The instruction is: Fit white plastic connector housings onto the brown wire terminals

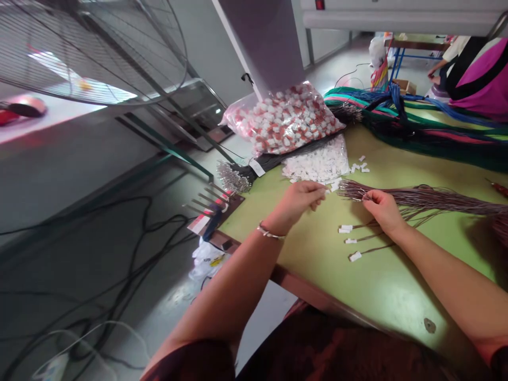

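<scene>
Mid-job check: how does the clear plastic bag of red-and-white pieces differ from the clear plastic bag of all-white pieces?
Size: the red-and-white bag is clearly larger than the all-white bag.
Pose: the red-and-white bag bulges high, while the all-white bag lies lower, in front, nearer the left hand.
Shared: both are see-through and hold many small pieces.

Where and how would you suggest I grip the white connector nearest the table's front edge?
Pinch the white connector across its long sides, probably best from above: it lies uncovered on the green table, and its brown wire trails off one end, leaving those sides free.
</scene>
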Available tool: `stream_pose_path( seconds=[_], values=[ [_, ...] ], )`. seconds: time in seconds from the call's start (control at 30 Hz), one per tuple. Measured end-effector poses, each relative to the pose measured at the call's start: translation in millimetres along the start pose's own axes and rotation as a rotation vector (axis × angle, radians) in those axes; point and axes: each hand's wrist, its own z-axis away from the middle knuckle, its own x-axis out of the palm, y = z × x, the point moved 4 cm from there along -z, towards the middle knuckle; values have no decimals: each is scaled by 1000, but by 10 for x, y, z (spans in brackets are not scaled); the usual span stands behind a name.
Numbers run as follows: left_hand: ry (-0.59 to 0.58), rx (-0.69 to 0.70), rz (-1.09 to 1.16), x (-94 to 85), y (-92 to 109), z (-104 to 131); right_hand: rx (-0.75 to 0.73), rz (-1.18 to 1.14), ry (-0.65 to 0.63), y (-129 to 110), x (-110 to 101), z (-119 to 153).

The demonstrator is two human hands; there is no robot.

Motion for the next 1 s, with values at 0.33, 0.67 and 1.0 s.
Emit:
stream_pose_path(
  seconds=[0.33,0.67,1.0],
  values=[
    [-174,-173,365,668,-179,-28,1,9,7,-65,-7,39],
    [-187,-169,427,667,-267,-39,-54,96,13,-69,22,58],
    [-117,41,145,638,-292,-45,-60,125,18,-63,29,63]
  ],
)
